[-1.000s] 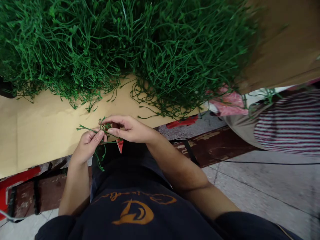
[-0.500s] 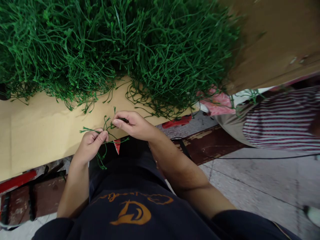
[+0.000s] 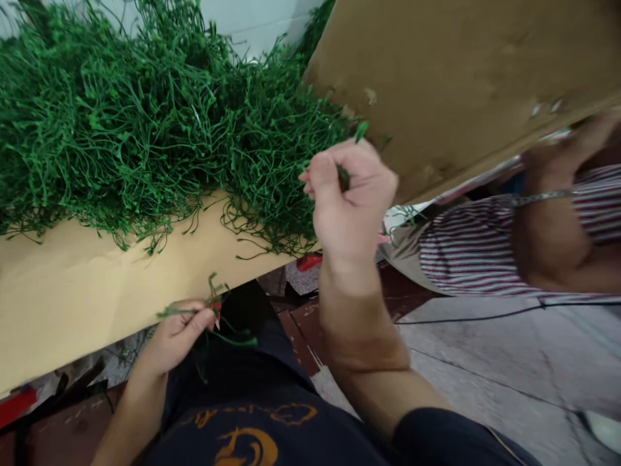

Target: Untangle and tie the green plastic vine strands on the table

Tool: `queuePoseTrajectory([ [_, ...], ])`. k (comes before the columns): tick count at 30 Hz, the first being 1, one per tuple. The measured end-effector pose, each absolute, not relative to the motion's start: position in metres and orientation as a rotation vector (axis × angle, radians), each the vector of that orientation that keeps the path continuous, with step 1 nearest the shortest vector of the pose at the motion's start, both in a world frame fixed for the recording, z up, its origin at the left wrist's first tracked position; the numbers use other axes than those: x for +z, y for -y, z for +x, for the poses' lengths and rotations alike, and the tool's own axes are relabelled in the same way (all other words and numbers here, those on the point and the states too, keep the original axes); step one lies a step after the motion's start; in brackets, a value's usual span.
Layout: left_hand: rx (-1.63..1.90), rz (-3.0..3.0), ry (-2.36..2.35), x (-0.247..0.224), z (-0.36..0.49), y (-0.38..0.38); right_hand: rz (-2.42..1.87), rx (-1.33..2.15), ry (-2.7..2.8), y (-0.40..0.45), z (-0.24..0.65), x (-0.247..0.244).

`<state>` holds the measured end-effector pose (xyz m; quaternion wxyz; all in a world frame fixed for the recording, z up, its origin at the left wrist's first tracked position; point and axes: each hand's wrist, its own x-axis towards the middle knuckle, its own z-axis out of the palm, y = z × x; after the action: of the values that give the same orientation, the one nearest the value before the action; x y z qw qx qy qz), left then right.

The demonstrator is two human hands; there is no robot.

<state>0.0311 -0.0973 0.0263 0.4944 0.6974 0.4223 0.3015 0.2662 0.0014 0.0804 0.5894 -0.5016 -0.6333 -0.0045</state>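
Note:
My left hand (image 3: 182, 333) is closed near the table's front edge, thumb pressed on a small bunch of green artificial stems (image 3: 230, 338). The stems branch out past the fingertips on several sides, and some hang down, blurred, over my dark shirt. My right hand (image 3: 352, 194) is raised at the right end of a large heap of green stems (image 3: 189, 129), fingers curled into a fist. A bit of green stem (image 3: 361, 131) pokes out above the knuckles and more green shows inside the fist; most of what it holds is hidden.
The heap lies on a tan tabletop (image 3: 72, 278). A brown cardboard panel (image 3: 451, 77) stands at the right. Beyond it sits another person in a striped top (image 3: 475, 243), an arm bent. A black cable (image 3: 456, 321) crosses above the tiled floor (image 3: 485, 362).
My right hand has left my left hand and moved up and to the right, closed. My left hand keeps the stem bunch. The view has shifted, showing more of the other person.

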Motion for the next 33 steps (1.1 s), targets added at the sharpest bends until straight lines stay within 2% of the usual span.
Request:
queuePoseTrajectory([
  [2, 0.806, 1.604, -1.112, 0.025, 0.030, 0.093, -1.167, -0.124, 1.540, -0.011, 0.279, 0.108],
  [5, 0.866, 1.570, -1.155, 0.024, 0.028, 0.089, -1.395, -0.139, 1.517, -0.038, 0.301, 0.127],
  [8, 0.878, 1.534, -1.180, 0.021, 0.027, 0.087, -1.583, -0.153, 1.435, -0.054, 0.318, 0.119],
  [12, 0.861, 1.470, -1.182, 0.022, 0.031, 0.081, -1.320, -0.252, 1.465, -0.023, 0.294, 0.094],
  [14, 0.851, 1.442, -1.168, 0.025, 0.035, 0.076, -1.086, -0.046, 1.690, 0.002, 0.264, 0.080],
  [17, 0.882, 1.407, -1.127, 0.029, 0.040, 0.072, -0.775, 0.543, 2.086, 0.028, 0.224, 0.058],
  [19, 0.901, 1.382, -1.102, 0.029, 0.041, 0.072, -0.697, 0.884, 2.150, 0.034, 0.210, 0.047],
  [21, 0.896, 1.363, -1.089, 0.026, 0.039, 0.075, -0.670, 1.080, 2.116, 0.035, 0.207, 0.040],
  [23, 0.881, 1.352, -1.099, 0.024, 0.036, 0.077, -0.642, 1.102, 2.108, 0.031, 0.210, 0.037],
  [29, 0.908, 1.301, -1.129, 0.022, 0.038, 0.075, -0.805, 0.808, 2.091, 0.024, 0.215, 0.029],
  [33, 0.939, 1.219, -1.149, 0.020, 0.038, 0.074, -0.932, 0.915, 2.102, 0.024, 0.217, 0.026],
])
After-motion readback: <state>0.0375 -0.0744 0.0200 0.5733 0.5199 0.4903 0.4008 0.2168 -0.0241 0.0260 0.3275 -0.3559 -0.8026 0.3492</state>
